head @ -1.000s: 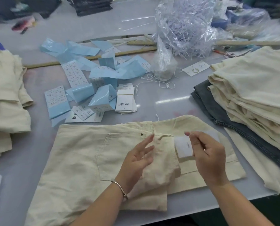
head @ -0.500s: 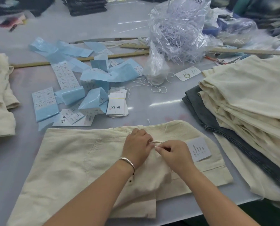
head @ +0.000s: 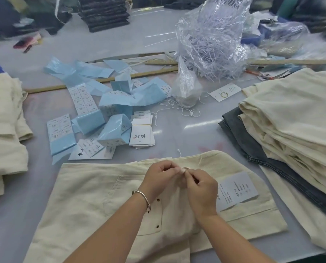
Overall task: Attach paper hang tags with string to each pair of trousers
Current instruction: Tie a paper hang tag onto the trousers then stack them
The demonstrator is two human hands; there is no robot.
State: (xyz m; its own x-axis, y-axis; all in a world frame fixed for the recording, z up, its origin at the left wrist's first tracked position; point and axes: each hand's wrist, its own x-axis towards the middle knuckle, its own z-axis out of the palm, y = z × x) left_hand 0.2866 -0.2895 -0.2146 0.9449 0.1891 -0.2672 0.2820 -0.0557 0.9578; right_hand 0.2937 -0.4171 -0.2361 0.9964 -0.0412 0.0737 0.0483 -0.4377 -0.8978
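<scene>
Grey tabletop (head: pixel 187 118) carries everything in view, and on it the work sits in three lots of cloth. A tall stack (head: pixel 291 118) of folded cream trousers, with one dark denim pair low in it, lies to the right; no tags show on it, so it is likely the pile yet to be done. A smaller heap (head: pixel 4 126) of cream cloth lies at the left edge, and whether those are tagged cannot be told. Between them, nearest the person, one cream pair (head: pixel 93 196) lies flat with its waistband away from the person. A clear bag (head: pixel 211 44) of white fasteners stands at the back, with loose strings (head: pixel 187 111) spilled in front of it. Blue and white label sheets (head: pixel 109 103) are scattered left of centre, beside a small pile of spare tags (head: pixel 142 131).

The tag (head: pixel 236 188) for this pair rests on the cloth just right of the hands. At the waistband the left hand (head: pixel 158 179) and right hand (head: pixel 202 190) meet, fingers curled and pinching together at a tiny point. What they pinch is too small to see; it is probably the string (head: pixel 179 153), whose free end pokes out just beyond the waistband. This pair looks nearly fastened, with the right stack left.
</scene>
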